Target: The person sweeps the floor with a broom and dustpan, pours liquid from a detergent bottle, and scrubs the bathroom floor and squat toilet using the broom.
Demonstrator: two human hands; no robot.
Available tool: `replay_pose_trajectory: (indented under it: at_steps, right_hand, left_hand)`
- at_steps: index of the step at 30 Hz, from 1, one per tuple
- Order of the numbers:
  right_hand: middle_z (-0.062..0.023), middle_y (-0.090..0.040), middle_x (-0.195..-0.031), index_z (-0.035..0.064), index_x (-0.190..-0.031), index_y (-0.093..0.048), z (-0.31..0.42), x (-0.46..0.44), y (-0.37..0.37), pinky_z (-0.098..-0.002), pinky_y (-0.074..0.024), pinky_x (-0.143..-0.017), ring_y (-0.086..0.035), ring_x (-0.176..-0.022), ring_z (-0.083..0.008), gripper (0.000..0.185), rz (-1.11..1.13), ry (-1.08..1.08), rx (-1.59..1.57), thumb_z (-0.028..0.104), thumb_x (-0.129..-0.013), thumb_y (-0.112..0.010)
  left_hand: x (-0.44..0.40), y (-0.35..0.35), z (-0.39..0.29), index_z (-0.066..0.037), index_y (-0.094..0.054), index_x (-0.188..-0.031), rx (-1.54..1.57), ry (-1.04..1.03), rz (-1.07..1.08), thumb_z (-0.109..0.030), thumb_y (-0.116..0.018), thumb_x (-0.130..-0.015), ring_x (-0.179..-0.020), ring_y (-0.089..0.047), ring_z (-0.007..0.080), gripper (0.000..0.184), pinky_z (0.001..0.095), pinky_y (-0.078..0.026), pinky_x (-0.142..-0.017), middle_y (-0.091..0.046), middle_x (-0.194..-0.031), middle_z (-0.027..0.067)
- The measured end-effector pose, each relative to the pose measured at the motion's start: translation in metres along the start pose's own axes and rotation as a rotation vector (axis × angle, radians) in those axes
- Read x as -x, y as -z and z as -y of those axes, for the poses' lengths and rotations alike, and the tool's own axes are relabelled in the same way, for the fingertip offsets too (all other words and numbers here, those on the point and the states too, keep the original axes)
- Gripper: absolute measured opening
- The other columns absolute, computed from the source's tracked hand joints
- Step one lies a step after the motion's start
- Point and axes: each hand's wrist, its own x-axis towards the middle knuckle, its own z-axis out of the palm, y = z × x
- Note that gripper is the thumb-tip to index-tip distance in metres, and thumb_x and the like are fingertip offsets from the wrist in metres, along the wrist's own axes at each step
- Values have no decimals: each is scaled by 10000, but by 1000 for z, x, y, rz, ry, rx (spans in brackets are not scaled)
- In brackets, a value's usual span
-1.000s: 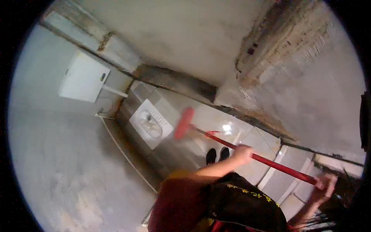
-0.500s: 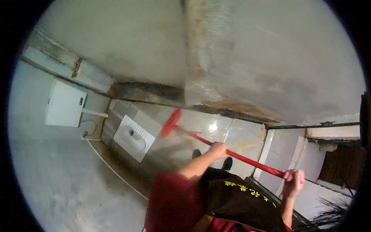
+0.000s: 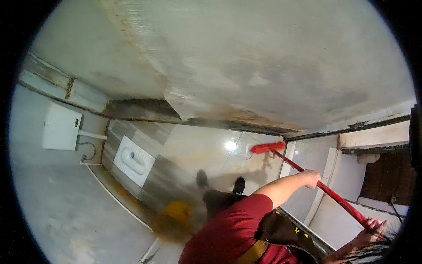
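Both my hands are closed round the red pole of a long-handled floor brush [image 3: 268, 147]. My left hand [image 3: 311, 178] grips the pole partway down. My right hand [image 3: 376, 229] is wrapped near its upper end at the lower right, partly covered by dark strands. The brush's wide red head rests on the wet tiled floor [image 3: 198, 145], close to the wall base and the doorway threshold. My dark shoes [image 3: 238, 185] stand on the tiles to the left of the brush.
A white squat toilet [image 3: 134, 160] is set in the floor at left. Above it on the wall hangs a white cistern [image 3: 62, 126] with a pipe. Stained walls [image 3: 263, 66] border the floor. A blurred yellow thing [image 3: 173, 220] is beside my legs. A raised threshold [image 3: 323, 185] lies at right.
The brush head has moved right across the floor, from near the squat toilet to the threshold. Both hands have shifted right with the pole, and my body has turned that way.
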Motion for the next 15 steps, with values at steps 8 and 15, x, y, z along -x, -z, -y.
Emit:
replay_pose_trajectory:
  at_steps: [8, 15]
  right_hand:
    - [-13, -367, -511, 116, -672, -377, -75, -10, -34, -262, -373, -490, -382, -452, -127, 276, 332, -105, -439, 165, -940, -413]
    - [-15, -427, -644, 70, -734, -381, -99, 20, -13, -285, -352, -500, -414, -570, -121, 193, 445, -450, -503, 123, -858, -518]
  left_hand:
    - [49, -1, 71, -96, -645, -779, -148, 316, -244, -170, -591, -657, -791, -608, 323, 153, 443, -479, -697, -635, -814, 137]
    - [136, -16, 72, -102, -632, -724, -211, 452, -432, -247, -605, -725, -746, -601, 335, 147, 446, -465, -671, -617, -743, 131]
